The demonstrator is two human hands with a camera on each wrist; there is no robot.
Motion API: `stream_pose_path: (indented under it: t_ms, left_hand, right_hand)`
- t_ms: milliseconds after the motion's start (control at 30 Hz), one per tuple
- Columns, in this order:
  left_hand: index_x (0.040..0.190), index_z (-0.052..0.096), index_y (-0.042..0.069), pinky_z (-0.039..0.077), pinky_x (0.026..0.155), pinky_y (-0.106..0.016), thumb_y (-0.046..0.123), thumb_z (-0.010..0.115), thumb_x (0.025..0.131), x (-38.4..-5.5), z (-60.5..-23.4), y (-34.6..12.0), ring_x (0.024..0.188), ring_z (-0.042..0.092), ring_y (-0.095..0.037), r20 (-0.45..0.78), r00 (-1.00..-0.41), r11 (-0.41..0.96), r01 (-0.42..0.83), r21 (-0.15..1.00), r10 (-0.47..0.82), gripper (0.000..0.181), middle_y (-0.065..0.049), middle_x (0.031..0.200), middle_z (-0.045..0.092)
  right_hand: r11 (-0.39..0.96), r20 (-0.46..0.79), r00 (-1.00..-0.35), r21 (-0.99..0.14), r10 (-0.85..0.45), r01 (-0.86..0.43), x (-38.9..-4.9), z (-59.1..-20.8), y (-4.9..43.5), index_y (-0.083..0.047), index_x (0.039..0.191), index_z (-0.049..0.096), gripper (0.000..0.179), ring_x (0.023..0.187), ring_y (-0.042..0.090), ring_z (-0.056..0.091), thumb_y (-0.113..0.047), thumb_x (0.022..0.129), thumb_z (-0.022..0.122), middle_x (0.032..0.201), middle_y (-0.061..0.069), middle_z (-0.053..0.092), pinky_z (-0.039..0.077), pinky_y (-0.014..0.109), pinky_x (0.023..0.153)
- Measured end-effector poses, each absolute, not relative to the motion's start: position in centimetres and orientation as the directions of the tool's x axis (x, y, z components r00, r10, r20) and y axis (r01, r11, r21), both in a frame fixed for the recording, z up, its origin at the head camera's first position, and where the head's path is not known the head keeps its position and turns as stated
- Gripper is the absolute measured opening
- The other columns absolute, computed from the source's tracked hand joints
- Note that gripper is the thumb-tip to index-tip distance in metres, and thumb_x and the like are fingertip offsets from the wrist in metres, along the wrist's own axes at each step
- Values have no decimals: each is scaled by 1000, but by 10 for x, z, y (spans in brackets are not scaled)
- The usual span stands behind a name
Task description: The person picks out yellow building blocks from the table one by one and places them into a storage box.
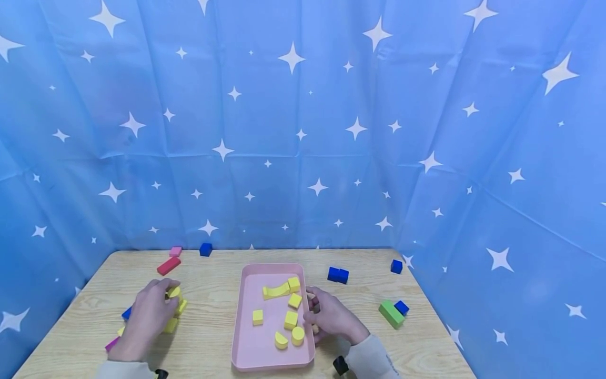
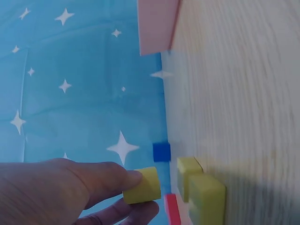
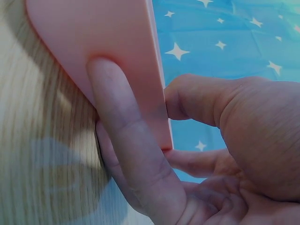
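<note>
Between the thumb and fingers of my left hand (image 1: 149, 316) is a yellow cylinder block (image 2: 144, 186), pinched and raised near two more yellow blocks (image 2: 207, 197) on the table's left side. A pink tray (image 1: 246, 310) lies at the middle of the table. Inside it are several yellow blocks: cubes, a cylinder (image 1: 298, 336), a half-round (image 1: 281, 340) and an arch piece (image 1: 275, 291). My right hand (image 1: 333, 316) grips the tray's right side, thumb at the rim and fingers against the outer wall (image 3: 119, 37).
Behind the left hand lie a red block (image 1: 168, 266), a pink block (image 1: 175, 251) and a blue cube (image 1: 205, 249). Blue cubes (image 1: 337, 275) and a green block (image 1: 392, 314) are on the right. A purple block (image 1: 112, 344) sits by the left wrist. A starry curtain (image 1: 303, 158) surrounds the table.
</note>
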State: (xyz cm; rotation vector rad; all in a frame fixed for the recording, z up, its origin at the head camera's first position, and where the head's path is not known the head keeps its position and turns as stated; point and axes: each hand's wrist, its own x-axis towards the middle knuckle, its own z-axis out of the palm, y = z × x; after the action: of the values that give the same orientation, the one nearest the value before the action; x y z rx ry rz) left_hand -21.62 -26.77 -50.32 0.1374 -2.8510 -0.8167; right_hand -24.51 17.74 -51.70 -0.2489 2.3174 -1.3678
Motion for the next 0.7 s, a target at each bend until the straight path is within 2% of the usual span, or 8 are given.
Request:
stream_pose_path:
  t_ms: [200,400,567,700]
  left_hand:
    - [139,76,-8,69,94,-63,2,79,100,-214,-501,-254,110,77,-41,182,-980,841,28,541,-85,40,-31,124,77]
    - [141,77,-6,69,98,-64,4,79,102,-211,-497,-238,112,78,-39,165,-984,827,41,561,-63,40,-29,127,76]
    - [139,78,-5,73,95,-58,3,81,101,-207,-493,-223,110,78,-36,177,-984,809,74,583,-37,39,-27,125,77]
    - [139,79,-2,72,99,-58,3,81,101,-204,-490,-209,112,78,-34,182,-983,802,91,590,-22,38,-24,129,78]
  right_hand:
    - [496,-271,-889,-866,-369,57,-244,-518,178,-6,179,41,79,94,24,76,-4,107,74,123,15,69,73,41,61]
    - [497,-267,-889,-866,-371,53,-244,-518,178,-6,178,42,78,90,24,75,-4,107,74,122,15,70,73,41,61]
    - [499,-263,-893,-865,-365,51,-244,-518,178,-5,178,42,79,89,25,75,-4,107,74,123,16,69,74,42,61]
    - [494,-270,-892,-867,-362,61,-244,-518,178,-7,178,42,77,90,25,75,-6,108,74,123,16,69,74,43,62]
